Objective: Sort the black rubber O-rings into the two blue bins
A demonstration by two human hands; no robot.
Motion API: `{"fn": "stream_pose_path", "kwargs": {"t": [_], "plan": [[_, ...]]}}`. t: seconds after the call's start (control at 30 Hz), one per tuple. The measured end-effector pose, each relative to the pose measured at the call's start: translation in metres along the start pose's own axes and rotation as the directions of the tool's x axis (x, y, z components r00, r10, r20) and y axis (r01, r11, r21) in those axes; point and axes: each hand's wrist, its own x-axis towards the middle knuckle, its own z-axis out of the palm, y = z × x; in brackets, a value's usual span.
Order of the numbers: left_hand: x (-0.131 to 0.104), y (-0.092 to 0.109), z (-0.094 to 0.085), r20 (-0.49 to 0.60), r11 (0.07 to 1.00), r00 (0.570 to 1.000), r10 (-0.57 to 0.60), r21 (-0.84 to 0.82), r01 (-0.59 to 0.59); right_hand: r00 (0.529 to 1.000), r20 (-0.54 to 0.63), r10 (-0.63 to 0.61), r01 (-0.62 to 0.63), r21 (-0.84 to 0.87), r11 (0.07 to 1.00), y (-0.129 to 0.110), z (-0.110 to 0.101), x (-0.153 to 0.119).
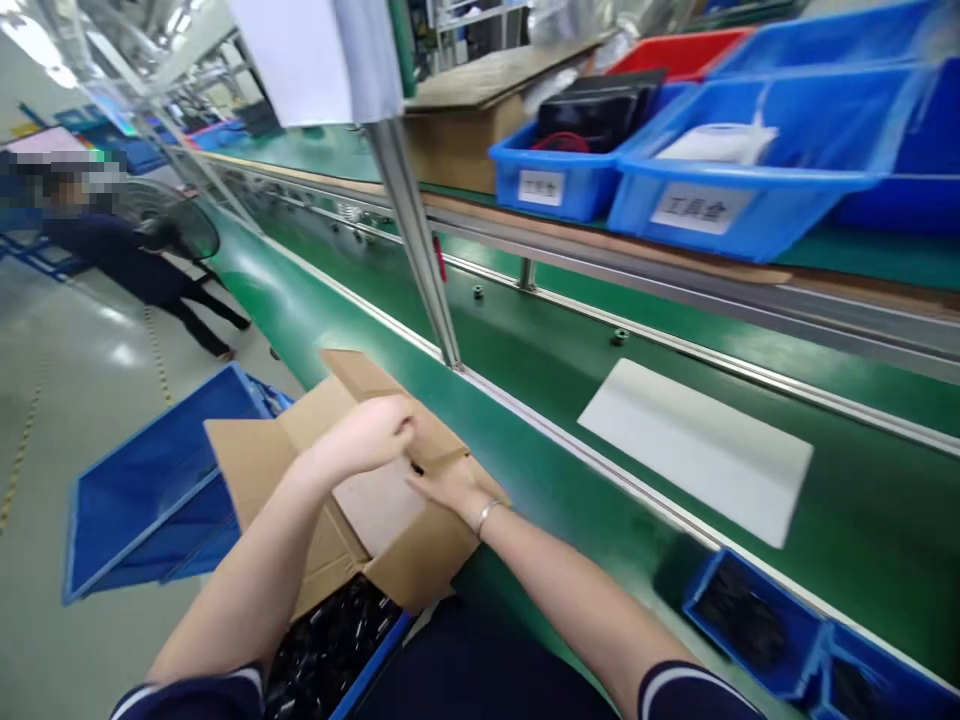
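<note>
A cardboard box [307, 420] sits with its flaps spread at the near edge of the green bench, a pale flat surface [382, 505] showing inside. Over its far side is my left hand [375, 432], fingers curled closed; whatever they may hold is hidden. My right hand [450, 488], with a bracelet at the wrist, rests against the box's right inner side. Its visible fingers stretch out toward the left hand, while some are hidden. A small dark spot [416, 467] shows between the hands.
A blue bin of black parts [330, 650] stands below the box, and a large blue crate [150, 490] is at left. A white panel [697, 445] lies on the bench. Small blue bins [757, 620] are at right. A metal post [416, 240] rises ahead. A person [127, 250] stands far left.
</note>
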Motion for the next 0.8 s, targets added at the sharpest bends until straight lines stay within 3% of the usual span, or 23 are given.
{"fn": "stream_pose_path", "kwargs": {"t": [0.07, 0.13, 0.23, 0.37, 0.5, 0.7, 0.8], "plan": [[-0.043, -0.046, 0.026, 0.083, 0.991, 0.988, -0.131, -0.020, 0.133, 0.996, 0.018, 0.083, -0.083, 0.014, 0.996, -0.006, 0.005, 0.005], [-0.073, -0.071, 0.061, 0.108, 0.969, 0.964, -0.242, -0.018, 0.245, 0.984, 0.050, 0.173, -0.174, 0.032, 0.984, -0.004, 0.003, 0.012], [-0.098, -0.086, 0.109, 0.051, 0.925, 0.924, -0.379, -0.009, 0.380, 0.955, 0.118, 0.273, -0.282, 0.063, 0.957, 0.002, -0.001, 0.026], [-0.112, -0.101, 0.144, 0.062, 0.912, 0.913, -0.402, -0.064, 0.406, 0.905, 0.168, 0.391, -0.404, 0.055, 0.913, 0.003, -0.001, 0.041], [-0.106, -0.126, 0.167, 0.079, 0.918, 0.921, -0.381, -0.085, 0.387, 0.863, 0.201, 0.463, -0.474, 0.007, 0.880, -0.001, 0.003, 0.045], [-0.054, -0.178, 0.173, -0.125, 0.954, 0.946, -0.299, -0.064, 0.293, 0.832, 0.227, 0.507, -0.511, -0.042, 0.858, -0.002, 0.002, 0.045], [-0.037, -0.198, 0.172, -0.240, 0.959, 0.929, -0.282, -0.053, 0.277, 0.825, 0.237, 0.513, -0.516, -0.053, 0.855, -0.002, -0.003, 0.045]]}}
